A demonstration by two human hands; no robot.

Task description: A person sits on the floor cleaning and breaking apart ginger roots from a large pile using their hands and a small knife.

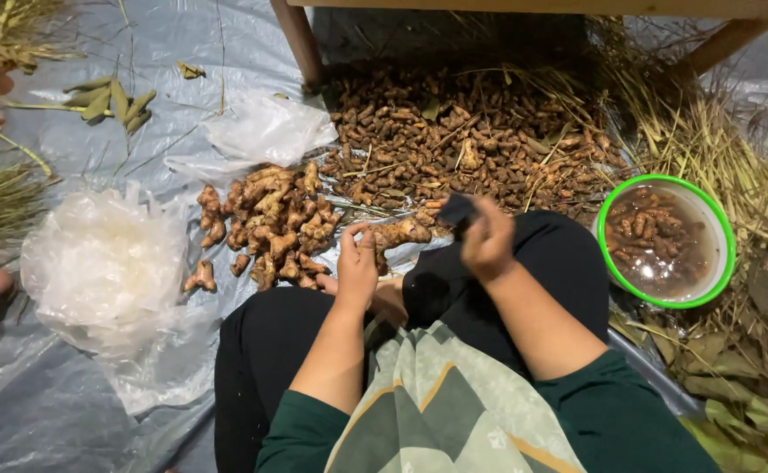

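In the head view the left hand (pixel 357 263) is closed around a knobby piece of ginger root (pixel 399 233), held just above the lap, near the pile of ginger (pixel 270 223) to the left. The root looks light, stiff and lumpy, best gripped at its thick middle. The right hand (pixel 487 238), just right of it, pinches a small dark scrubber (pixel 456 210) against the root's far end.
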